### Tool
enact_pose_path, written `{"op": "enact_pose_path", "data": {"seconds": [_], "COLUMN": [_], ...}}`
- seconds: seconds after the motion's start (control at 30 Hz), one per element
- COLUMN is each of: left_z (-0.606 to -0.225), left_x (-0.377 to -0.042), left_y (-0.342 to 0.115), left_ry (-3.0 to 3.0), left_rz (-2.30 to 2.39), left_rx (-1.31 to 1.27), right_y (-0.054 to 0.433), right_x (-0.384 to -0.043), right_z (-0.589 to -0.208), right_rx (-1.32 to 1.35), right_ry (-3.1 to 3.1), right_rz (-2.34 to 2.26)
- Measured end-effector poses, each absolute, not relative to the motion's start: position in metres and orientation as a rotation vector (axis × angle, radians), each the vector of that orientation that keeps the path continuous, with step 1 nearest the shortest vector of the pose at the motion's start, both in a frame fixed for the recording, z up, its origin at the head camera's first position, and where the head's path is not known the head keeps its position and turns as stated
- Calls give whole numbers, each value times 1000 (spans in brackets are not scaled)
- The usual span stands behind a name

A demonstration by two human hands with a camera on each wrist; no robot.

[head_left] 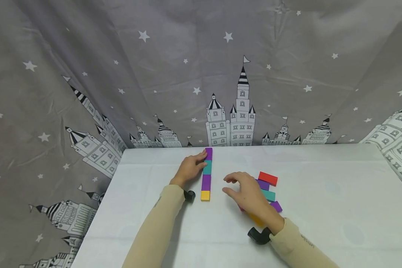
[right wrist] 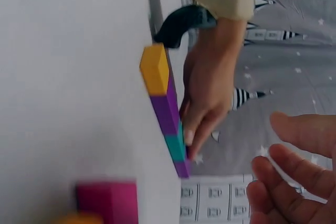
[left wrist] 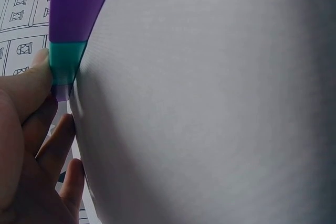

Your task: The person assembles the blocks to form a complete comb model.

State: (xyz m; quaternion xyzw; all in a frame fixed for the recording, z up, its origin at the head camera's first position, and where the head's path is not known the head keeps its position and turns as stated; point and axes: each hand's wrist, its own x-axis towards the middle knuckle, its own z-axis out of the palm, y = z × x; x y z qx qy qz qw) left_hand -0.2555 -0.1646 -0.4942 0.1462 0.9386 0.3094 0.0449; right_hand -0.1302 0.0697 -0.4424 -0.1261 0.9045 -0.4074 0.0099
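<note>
A straight row of blocks runs away from the person: a yellow block [head_left: 205,195] nearest, then a purple block [head_left: 206,182], a teal block [head_left: 207,167] and another purple block [head_left: 209,153] at the far end. My left hand [head_left: 188,168] is at the row's left side, thumb against the teal block and a fingertip touching the far purple one. Over the table right of the row, my right hand [head_left: 249,193] has loosely bent fingers and holds nothing. Beneath and beside it lie a red block [head_left: 268,178], a teal block [head_left: 268,195] and a purple block [head_left: 276,206].
An orange-yellow block [head_left: 254,219] shows partly under the right hand. In the right wrist view a magenta block [right wrist: 118,203] sits near the bottom edge. The white table [head_left: 321,208] ends at a grey curtain [head_left: 288,74] printed with castles. Black wrist mounts [head_left: 259,236] stick out at both sleeves.
</note>
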Motion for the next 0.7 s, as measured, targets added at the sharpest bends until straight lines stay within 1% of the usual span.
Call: {"op": "enact_pose_path", "data": {"seconds": [0.33,0.7], "left_z": [-494,-493], "left_x": [-253,-252], "left_y": [-164,-163], "left_ry": [2867,2865], "left_rz": [968,973], "left_rx": [455,435], "right_y": [113,122], "right_x": [-118,-104], "right_z": [-449,-459], "right_rx": [-414,-325], "right_ry": [2937,3001], "right_rz": [-1226,-1016]}}
